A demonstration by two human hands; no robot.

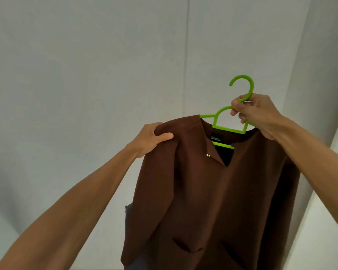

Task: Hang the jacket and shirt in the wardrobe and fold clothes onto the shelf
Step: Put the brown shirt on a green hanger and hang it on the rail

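Shirt (213,191) on green hanger (228,121), black neck label (216,138) unreadable, right hand (256,115) gripping hanger neck, left hand (154,140) pinching shirt shoulder.

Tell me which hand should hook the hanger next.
Right. The right hand grips the green hanger under its hook, so it likely steers best; the left hand only holds the shoulder of the brown shirt.

Centre and lower right of frame: shirt (213,191) draped on hanger (229,129), lower bar showing inside the neck opening. Upper right: right grip (260,115) curled round the hanger just under its hook. Left of centre: left grip (152,138) pinching the shirt's shoulder. Behind everything, wall (86,65); along the far right edge, side panel (324,65).
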